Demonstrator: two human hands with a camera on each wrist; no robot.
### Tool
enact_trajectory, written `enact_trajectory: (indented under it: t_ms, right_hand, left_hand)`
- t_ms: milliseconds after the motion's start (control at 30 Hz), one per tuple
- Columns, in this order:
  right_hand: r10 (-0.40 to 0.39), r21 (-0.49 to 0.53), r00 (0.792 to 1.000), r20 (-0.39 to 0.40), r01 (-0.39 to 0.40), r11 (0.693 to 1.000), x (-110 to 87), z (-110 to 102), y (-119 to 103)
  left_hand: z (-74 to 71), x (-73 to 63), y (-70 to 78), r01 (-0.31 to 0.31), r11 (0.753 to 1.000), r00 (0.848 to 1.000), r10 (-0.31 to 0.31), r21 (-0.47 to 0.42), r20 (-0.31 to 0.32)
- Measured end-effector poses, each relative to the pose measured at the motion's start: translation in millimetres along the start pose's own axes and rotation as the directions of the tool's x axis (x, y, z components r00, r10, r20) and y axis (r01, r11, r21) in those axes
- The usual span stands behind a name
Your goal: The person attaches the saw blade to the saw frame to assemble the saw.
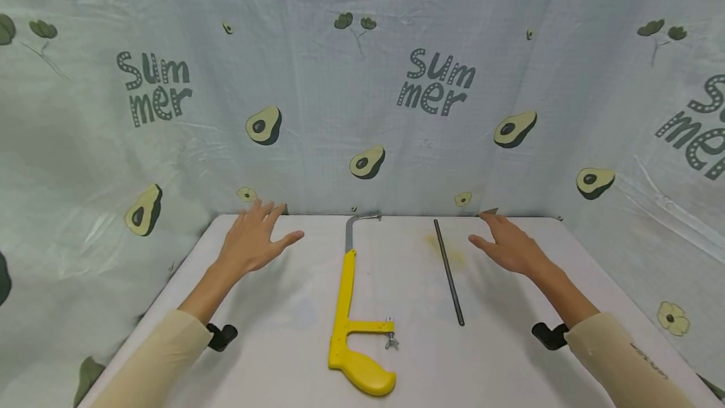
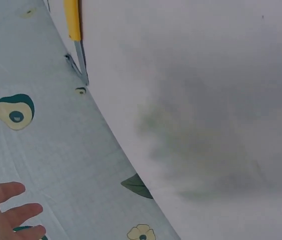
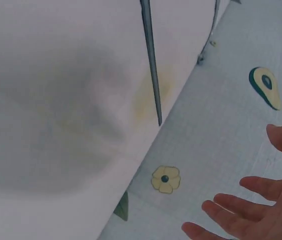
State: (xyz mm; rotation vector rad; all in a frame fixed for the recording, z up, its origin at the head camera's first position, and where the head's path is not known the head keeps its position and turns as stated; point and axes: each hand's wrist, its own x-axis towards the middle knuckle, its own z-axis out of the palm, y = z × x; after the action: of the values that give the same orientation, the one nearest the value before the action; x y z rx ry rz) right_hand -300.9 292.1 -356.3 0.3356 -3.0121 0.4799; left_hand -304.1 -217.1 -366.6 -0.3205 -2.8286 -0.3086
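On the white table lies a hacksaw frame point(image 1: 343, 307) with a yellow body and handle, a grey bent front end and a wing nut near the handle. No blade spans it. To its right a thin dark rod point(image 1: 449, 272) lies slightly slanted. My left hand point(image 1: 253, 238) hovers over the table left of the saw frame, fingers spread and holding nothing. Right of the rod, my right hand point(image 1: 512, 247) is held up with loose, extended fingers, also bare. The right wrist view shows its spread fingers point(image 3: 251, 210) apart from the rod point(image 3: 152, 65).
The white table top point(image 1: 283, 332) ends at a back edge against a hanging sheet point(image 1: 317, 80) printed with avocados, flowers and lettering. The sheet also rises along both sides. Each wrist carries a small black device, the left one point(image 1: 222, 337) below the beige sleeve cuff.
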Motion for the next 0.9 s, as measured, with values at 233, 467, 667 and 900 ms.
enact_trajectory:
  t_ms: [233, 467, 667, 900]
  right_hand:
    - [-0.014, 0.183, 0.999, 0.042, 0.006, 0.983, -12.0, 26.7, -15.4]
    - [0.059, 0.289, 0.990, 0.124, -0.093, 0.953, -16.5, 52.2, -23.8]
    - [0.157, 0.335, 0.974, 0.164, -0.204, 0.920, -13.7, 76.4, -24.3]
    - [0.204, 0.328, 0.966, 0.158, -0.247, 0.912, -9.1, 86.7, -24.6]
  left_hand:
    - [10.6, -18.2, 18.8, -0.028, 1.000, 0.999, 0.028, 0.010, -0.023]
    - [28.8, -34.8, 39.9, -0.063, 0.998, 0.998, 0.063, -0.027, -0.020]
    - [45.0, -40.8, 63.0, -0.083, 0.993, 0.995, 0.087, -0.083, 0.044]
    - [55.1, -42.1, 94.2, -0.072, 0.973, 0.984, 0.106, -0.218, 0.146]
